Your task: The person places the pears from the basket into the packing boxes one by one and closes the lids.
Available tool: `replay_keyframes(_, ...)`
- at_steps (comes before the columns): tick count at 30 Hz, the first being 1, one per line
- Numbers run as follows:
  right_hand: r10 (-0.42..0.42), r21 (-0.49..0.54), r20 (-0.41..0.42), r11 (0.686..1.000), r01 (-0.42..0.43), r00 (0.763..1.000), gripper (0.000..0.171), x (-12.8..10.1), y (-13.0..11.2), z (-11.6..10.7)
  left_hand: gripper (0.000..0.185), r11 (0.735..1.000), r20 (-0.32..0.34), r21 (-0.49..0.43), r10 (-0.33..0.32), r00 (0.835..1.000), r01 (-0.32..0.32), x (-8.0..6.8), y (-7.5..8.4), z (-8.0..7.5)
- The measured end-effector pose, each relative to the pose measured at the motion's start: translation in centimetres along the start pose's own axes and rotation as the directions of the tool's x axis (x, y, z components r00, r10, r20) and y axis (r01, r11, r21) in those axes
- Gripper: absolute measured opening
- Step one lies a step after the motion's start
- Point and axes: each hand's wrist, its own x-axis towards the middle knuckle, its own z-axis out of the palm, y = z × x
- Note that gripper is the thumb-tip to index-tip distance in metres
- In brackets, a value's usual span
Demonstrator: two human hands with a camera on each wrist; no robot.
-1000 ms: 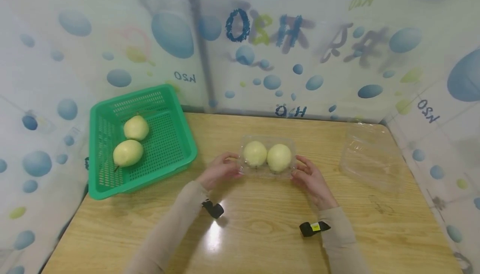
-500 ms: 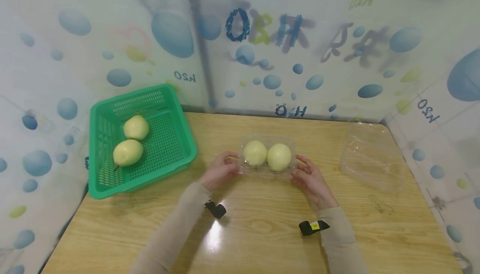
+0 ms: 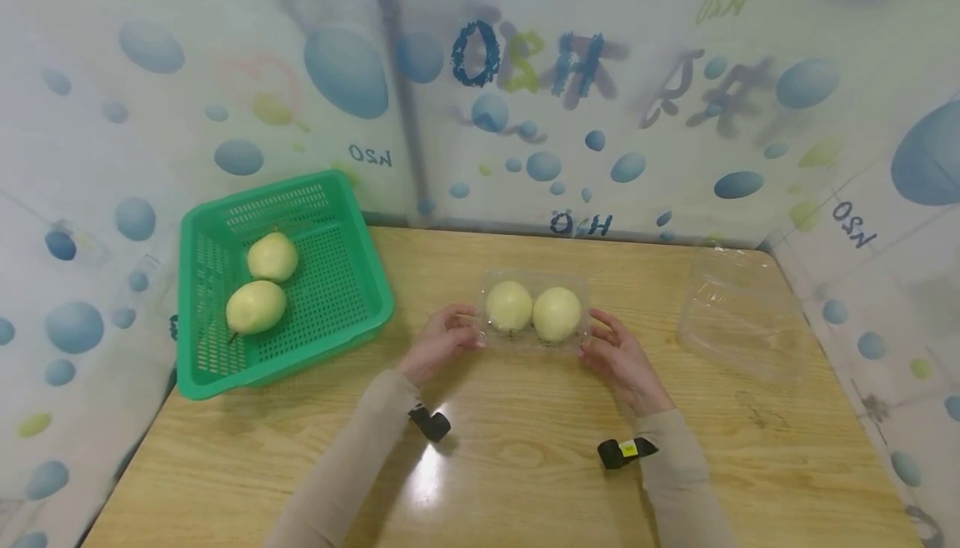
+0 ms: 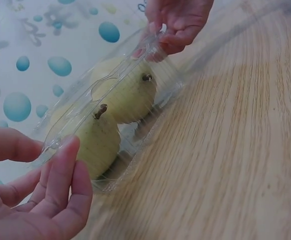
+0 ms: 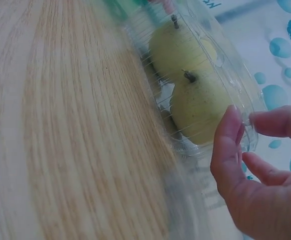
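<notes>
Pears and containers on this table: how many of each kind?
Pears: 4, two in the green basket, two in the clear box both hands pinch.
Green baskets: 1.
Clear boxes: 2, one empty.
Total: 7.

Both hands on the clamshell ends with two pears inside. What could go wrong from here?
1. The left hand and right hand pinch only the thin rim of the clear clamshell; it may flex and slip out.
2. If the lid pops suddenly, the two pears inside could roll out across the table.
3. A sideways jolt might shove the empty clear tray, which sits close to the table's right edge.
</notes>
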Motion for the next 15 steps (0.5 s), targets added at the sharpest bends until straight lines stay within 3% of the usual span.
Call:
replay_keyframes(8,0.003,0.065,0.038,0.998,-0.005,0.999,0.065,1.0,-0.2,1.0,0.041,0.999,-0.105,-0.010,0.036,0.994,-0.038,-0.7,-0.2,-1.0)
replay_keyframes(15,0.010,0.080,0.054,0.997,-0.014,0.999,0.064,2.1,-0.4,2.2,0.037,0.998,-0.229,0.043,0.045,0.972,-0.036,-2.3,-0.3,-2.3)
